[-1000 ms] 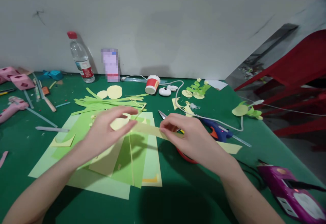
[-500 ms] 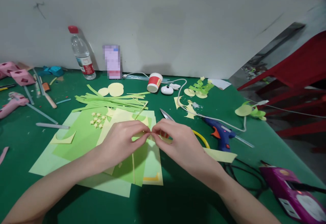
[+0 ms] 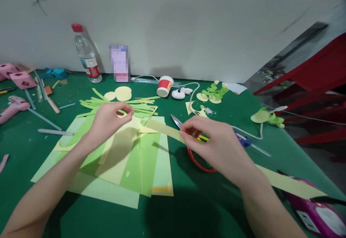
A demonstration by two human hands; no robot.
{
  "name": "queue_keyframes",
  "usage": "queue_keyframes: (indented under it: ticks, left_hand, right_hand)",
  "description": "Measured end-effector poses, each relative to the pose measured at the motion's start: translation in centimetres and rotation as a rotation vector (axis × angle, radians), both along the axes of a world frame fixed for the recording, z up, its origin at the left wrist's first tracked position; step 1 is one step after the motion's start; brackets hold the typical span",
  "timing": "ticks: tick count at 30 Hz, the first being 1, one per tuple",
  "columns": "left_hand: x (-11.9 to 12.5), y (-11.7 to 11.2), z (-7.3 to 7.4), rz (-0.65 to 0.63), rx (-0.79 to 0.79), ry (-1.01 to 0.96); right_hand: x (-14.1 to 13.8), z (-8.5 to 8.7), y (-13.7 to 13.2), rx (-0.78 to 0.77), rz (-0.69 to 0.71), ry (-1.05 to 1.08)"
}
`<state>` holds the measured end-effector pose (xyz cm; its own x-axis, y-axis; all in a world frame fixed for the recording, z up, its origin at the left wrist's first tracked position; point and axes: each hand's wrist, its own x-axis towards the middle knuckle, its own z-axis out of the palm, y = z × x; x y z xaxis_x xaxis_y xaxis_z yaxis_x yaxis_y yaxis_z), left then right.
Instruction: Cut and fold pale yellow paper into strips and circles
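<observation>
My right hand [image 3: 216, 144] is closed in a pinch on a long pale yellow paper strip [image 3: 164, 129], which runs from the green sheets back under my wrist to the lower right. My left hand [image 3: 108, 122] hovers above the stacked green and yellow paper sheets [image 3: 121, 166], thumb and forefinger pinched on a small pale yellow bit of paper [image 3: 122, 113]. Red-handled scissors [image 3: 198, 164] lie on the green table [image 3: 189, 209] right under my right hand, their blades pointing up left.
Cut green strips [image 3: 119, 105] and yellow circles [image 3: 123, 93] lie behind the sheets. A blue glue gun [image 3: 243, 140] with its cord, a purple device [image 3: 310, 205], a paper cup [image 3: 164, 86], a water bottle [image 3: 86, 56] and a pink glue gun [image 3: 12, 108] surround the work. Red chairs [image 3: 310, 75] stand right.
Both hands had met at one end of the strip. Now they are apart: the left hand has drawn up and left, pinched, and the right has slid right along the strip.
</observation>
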<state>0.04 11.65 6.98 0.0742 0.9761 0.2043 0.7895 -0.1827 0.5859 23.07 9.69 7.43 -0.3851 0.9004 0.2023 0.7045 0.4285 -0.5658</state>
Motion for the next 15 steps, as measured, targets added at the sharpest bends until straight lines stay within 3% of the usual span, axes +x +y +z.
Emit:
queue_keyframes:
  ticks: [2,5,8,15]
  left_hand:
    - [-0.1,0.0,0.2,-0.016,-0.007,-0.081]
    - [1.0,-1.1,0.4,-0.189,-0.081,-0.191]
    - [2.5,-2.6,0.1,-0.339,-0.135,-0.134]
    - [3.2,-3.5,-1.4,-0.436,0.140,0.063]
  right_hand:
    - [0.2,0.1,0.1,0.000,-0.008,0.014]
    - [-0.2,-0.1,0.1,-0.046,0.054,0.028]
    - [-0.9,-0.4,0.1,-0.097,0.119,0.038]
    - [-1.7,-0.9,0.1,-0.167,0.198,0.193]
